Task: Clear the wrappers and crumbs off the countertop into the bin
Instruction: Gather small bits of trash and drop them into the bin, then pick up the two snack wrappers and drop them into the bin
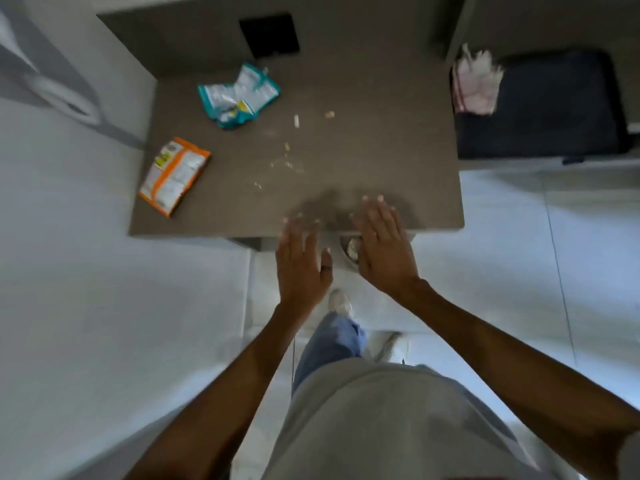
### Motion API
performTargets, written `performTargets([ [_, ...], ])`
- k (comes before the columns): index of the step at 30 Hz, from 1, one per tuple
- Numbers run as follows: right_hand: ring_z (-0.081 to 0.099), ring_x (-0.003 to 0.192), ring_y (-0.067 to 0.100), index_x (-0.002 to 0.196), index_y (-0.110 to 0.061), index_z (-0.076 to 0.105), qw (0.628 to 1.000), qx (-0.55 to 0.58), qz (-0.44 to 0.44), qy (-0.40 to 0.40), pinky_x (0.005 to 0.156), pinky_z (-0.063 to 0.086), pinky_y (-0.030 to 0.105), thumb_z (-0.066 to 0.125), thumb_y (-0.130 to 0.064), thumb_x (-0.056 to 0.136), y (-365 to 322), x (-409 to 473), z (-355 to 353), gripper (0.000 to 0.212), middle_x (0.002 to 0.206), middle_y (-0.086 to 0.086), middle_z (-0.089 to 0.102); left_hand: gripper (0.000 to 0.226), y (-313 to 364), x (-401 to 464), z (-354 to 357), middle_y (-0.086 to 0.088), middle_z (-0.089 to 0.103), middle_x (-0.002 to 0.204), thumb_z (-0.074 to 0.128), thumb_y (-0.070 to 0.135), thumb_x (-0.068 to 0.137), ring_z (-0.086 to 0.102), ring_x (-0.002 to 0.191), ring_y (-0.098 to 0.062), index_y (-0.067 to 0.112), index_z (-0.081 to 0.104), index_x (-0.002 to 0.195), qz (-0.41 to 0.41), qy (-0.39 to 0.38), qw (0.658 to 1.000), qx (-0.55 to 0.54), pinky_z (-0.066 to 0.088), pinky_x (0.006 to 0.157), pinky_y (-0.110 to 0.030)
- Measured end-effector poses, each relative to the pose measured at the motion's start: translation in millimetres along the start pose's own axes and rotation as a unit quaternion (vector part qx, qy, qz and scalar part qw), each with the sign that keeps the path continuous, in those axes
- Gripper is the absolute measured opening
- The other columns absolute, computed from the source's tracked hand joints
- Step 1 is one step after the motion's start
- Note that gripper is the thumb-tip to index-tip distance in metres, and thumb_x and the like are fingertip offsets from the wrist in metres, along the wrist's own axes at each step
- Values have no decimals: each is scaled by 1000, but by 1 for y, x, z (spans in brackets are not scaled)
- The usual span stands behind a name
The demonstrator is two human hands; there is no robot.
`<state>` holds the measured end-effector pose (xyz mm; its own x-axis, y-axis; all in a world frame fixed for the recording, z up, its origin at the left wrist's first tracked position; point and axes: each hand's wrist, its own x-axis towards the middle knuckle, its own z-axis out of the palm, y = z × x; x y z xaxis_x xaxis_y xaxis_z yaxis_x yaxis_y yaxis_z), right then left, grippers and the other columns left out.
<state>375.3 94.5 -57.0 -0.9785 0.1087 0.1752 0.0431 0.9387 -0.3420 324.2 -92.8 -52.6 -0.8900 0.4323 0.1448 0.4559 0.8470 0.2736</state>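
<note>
The person stands at the near edge of a brown counter (381,116), both arms stretched forward. The left hand (300,261) and right hand (382,245) hover palm-down over that near edge, side by side, fingers (372,211) spread wide and flat and holding nothing. The flat, open pose looks like a reach toward the litter, or a readiness to sweep it, rather than a pinch.

A teal-and-white wrapper (239,95) lies crumpled and torn open toward the far left of the counter; its creased, glossy film suggests it will spring and slip unless bunched. An orange-and-white wrapper (175,176) lies flatter at the left edge, one corner overhanging slightly. Pale crumbs (289,161) are scattered over the middle, from small sticks near the far side to fine dust nearer the hands; the surface looks matte and smooth, so raking them toward the edge should work.

Below the near edge, between the hands, a rounded pale rim of what is probably the bin (349,251) shows, mostly hidden by the right hand, well placed to catch whatever is pushed off. Nothing appears cleared yet.
</note>
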Motion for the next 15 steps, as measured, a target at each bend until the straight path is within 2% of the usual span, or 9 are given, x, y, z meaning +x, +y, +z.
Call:
performTargets([
  [4, 15, 155, 41, 153, -15, 34, 1000, -13, -11, -19, 123, 26, 59, 49, -28, 98, -11, 87, -14, 59, 167, 19, 19, 70, -31, 48, -26, -22, 18, 173, 39, 50, 103, 12, 160, -49, 17, 28, 165, -80, -32, 994, 71, 17, 128, -60],
  [6, 18, 154, 43, 151, -13, 39, 999, 4, 1, -34, 121, 29, 59, 53, -25, 95, -17, 131, -13, 59, 166, 21, 22, 72, -49, 78, -34, -24, 16, 173, 29, 53, 103, 10, 160, -50, 16, 27, 165, -113, -53, 989, 73, 20, 129, -62],
  [9, 14, 155, 43, 149, -12, 41, 997, 25, 34, -66, 120, 30, 59, 57, -20, 92, -24, 192, 5, 60, 166, 21, 22, 70, -78, 122, -34, -23, 18, 173, 37, 49, 103, 14, 159, -49, 17, 27, 165, -114, -50, 989, 76, 26, 126, -62],
  [13, 12, 155, 44, 153, -11, 33, 994, 39, 19, -104, 122, 26, 61, 57, -27, 96, -42, 261, 35, 65, 166, 21, 20, 77, -119, 175, -25, -18, 7, 176, 40, 55, 102, 5, 162, -44, 22, 15, 168, -146, -43, 986, 66, 13, 130, -62],
  [15, 10, 156, 44, 157, -9, 27, 992, 55, -5, -114, 124, 23, 60, 58, -29, 97, -58, 297, 51, 70, 167, 20, 18, 83, -141, 201, -23, -16, 4, 176, 47, 55, 99, 1, 163, -42, 24, 12, 168, -184, -35, 981, 45, 7, 130, -64],
])
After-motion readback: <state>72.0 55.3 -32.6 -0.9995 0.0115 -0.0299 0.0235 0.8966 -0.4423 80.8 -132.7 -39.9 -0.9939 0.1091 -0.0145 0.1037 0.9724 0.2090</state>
